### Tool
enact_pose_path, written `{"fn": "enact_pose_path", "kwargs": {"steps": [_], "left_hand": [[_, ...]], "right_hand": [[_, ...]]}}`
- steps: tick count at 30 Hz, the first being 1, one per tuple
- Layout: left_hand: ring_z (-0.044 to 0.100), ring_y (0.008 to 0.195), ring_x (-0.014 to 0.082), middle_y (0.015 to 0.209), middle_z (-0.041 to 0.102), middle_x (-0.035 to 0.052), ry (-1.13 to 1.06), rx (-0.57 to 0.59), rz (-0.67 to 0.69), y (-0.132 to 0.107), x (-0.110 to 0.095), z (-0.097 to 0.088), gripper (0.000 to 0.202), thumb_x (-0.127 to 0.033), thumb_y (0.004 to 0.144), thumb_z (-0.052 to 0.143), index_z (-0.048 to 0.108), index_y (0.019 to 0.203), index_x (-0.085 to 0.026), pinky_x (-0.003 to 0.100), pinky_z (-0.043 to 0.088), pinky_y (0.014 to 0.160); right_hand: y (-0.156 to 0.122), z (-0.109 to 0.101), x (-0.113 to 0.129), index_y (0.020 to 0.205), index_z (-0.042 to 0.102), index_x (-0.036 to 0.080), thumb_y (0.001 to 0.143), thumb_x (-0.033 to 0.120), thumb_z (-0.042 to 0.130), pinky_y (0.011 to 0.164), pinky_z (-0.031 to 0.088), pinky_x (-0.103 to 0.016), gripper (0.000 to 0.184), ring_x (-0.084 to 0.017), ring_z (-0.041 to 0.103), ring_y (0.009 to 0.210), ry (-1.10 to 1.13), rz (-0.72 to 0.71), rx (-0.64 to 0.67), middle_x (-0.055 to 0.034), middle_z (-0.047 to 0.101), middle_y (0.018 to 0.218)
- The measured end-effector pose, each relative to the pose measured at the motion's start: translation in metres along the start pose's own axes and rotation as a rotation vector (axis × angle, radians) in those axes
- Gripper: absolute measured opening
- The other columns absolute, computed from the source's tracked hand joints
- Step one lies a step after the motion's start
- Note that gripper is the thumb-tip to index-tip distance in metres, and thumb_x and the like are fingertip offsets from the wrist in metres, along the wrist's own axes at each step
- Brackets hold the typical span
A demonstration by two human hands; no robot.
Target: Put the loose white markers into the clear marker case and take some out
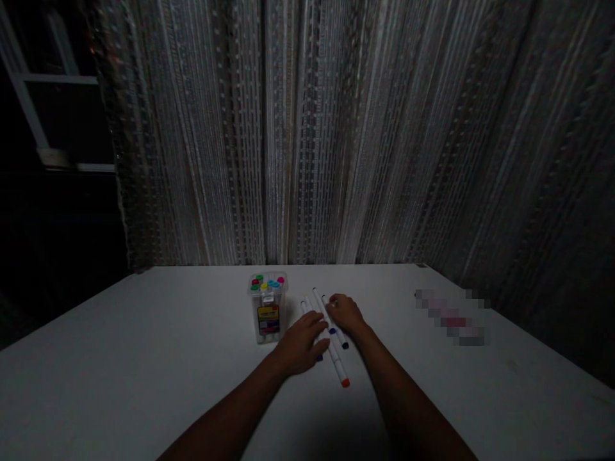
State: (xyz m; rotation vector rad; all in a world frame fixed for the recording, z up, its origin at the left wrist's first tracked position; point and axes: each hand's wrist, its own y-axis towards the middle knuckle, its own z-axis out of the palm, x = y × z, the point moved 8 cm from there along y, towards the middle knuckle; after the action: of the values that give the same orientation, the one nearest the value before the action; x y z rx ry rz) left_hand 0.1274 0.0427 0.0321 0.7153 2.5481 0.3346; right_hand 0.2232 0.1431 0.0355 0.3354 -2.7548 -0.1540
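Several white markers lie side by side on the table, pointing away from me. My left hand (302, 342) rests palm down across some of them, thumb apart from the fingers, and hides part of their barrels. One long marker with an orange end (340, 371) sticks out toward me past the left thumb. My right hand (344, 312) has its fingers curled at the far part of a marker with a dark end (341, 338). Just left of the markers stands a clear plastic marker box (256, 314), holding several markers with green, red, yellow, blue and pink ends.
The white table (144, 358) extends to both sides. A blurred-out pinkish object (451, 318) lies at its right. Behind the far edge hangs a patterned grey curtain (307, 141). A window frame (62, 79) shows at the upper left. The light is dim.
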Motion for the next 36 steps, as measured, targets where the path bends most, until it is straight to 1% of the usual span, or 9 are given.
{"fn": "enact_pose_path", "kwargs": {"steps": [4,6,10,14,18,20,23,29,36], "left_hand": [[0.038,0.122,0.0220,0.130,0.045,0.0115,-0.066,0.034,0.002,-0.007,-0.002,-0.003,0.038,-0.032,0.084,0.045,0.053,0.117,-0.015,0.037,0.032,0.105],[0.041,0.119,0.0222,0.127,0.046,0.0121,-0.056,0.038,-0.023,-0.007,-0.004,-0.006,0.037,-0.035,0.084,0.045,0.054,0.114,-0.014,0.036,0.035,0.102],[0.040,0.117,0.0271,0.126,0.045,0.0145,0.050,0.090,-0.078,0.001,-0.009,-0.007,0.044,-0.044,0.083,0.046,0.051,0.115,-0.014,0.042,0.036,0.099],[0.038,0.120,0.0297,0.126,0.045,0.0164,0.131,0.174,-0.120,0.013,-0.005,-0.001,0.051,-0.039,0.080,0.050,0.045,0.122,-0.011,0.045,0.034,0.100],[0.036,0.122,0.0262,0.129,0.043,0.0151,0.143,0.097,-0.082,0.014,-0.001,-0.004,0.044,-0.032,0.082,0.046,0.048,0.122,-0.012,0.041,0.033,0.102],[0.038,0.121,0.0234,0.129,0.044,0.0128,0.095,0.070,-0.012,0.010,-0.004,-0.005,0.042,-0.034,0.085,0.044,0.049,0.122,-0.016,0.037,0.034,0.102],[0.035,0.125,0.0241,0.134,0.040,0.0120,0.046,0.101,0.052,0.004,-0.005,0.000,0.043,-0.041,0.086,0.044,0.051,0.123,-0.020,0.038,0.030,0.105],[0.032,0.128,0.0245,0.134,0.039,0.0134,-0.006,0.101,-0.011,0.004,0.003,0.003,0.042,-0.043,0.085,0.046,0.054,0.116,-0.016,0.039,0.029,0.106],[0.031,0.128,0.0262,0.136,0.036,0.0158,0.051,0.131,-0.056,0.008,-0.001,-0.010,0.045,-0.036,0.085,0.045,0.047,0.123,-0.012,0.039,0.028,0.107]], "right_hand": [[-0.006,-0.004,-0.010,0.104,0.060,0.014,0.077,0.024,0.048,0.076,0.041,-0.028,0.031,-0.022,0.059,0.096,-0.045,0.047,0.026,-0.0134,0.064,0.104],[-0.008,-0.007,-0.013,0.103,0.059,0.012,0.079,0.027,0.046,0.076,0.041,-0.031,0.031,-0.025,0.059,0.097,-0.069,0.068,0.020,-0.0157,0.063,0.104],[-0.012,-0.011,-0.001,0.108,0.056,0.013,0.081,0.041,0.046,0.079,0.041,-0.031,0.040,-0.024,0.058,0.098,-0.098,0.002,-0.031,-0.0134,0.061,0.106],[-0.014,-0.008,0.012,0.107,0.056,0.015,0.079,0.032,0.050,0.079,0.041,-0.029,0.034,-0.023,0.058,0.098,-0.143,-0.059,-0.016,-0.0110,0.059,0.110],[-0.016,-0.010,0.012,0.097,0.060,0.013,0.075,0.022,0.050,0.075,0.041,-0.028,0.026,-0.023,0.059,0.096,-0.179,-0.044,0.020,-0.0118,0.063,0.102],[-0.018,-0.013,0.010,0.097,0.061,0.013,0.075,0.023,0.050,0.073,0.042,-0.029,0.027,-0.024,0.060,0.093,-0.186,-0.020,0.030,-0.0130,0.064,0.098],[-0.019,-0.016,0.010,0.100,0.061,0.013,0.075,0.026,0.051,0.072,0.042,-0.030,0.030,-0.025,0.060,0.094,-0.212,0.000,0.044,-0.0148,0.064,0.098],[-0.020,-0.018,0.003,0.103,0.060,0.013,0.073,0.027,0.054,0.073,0.042,-0.030,0.034,-0.026,0.060,0.096,-0.263,0.042,0.105,-0.0160,0.065,0.099],[-0.024,-0.017,0.019,0.103,0.060,0.014,0.077,0.044,0.053,0.075,0.042,-0.029,0.041,-0.024,0.059,0.096,-0.233,-0.039,0.107,-0.0144,0.064,0.099]]}}
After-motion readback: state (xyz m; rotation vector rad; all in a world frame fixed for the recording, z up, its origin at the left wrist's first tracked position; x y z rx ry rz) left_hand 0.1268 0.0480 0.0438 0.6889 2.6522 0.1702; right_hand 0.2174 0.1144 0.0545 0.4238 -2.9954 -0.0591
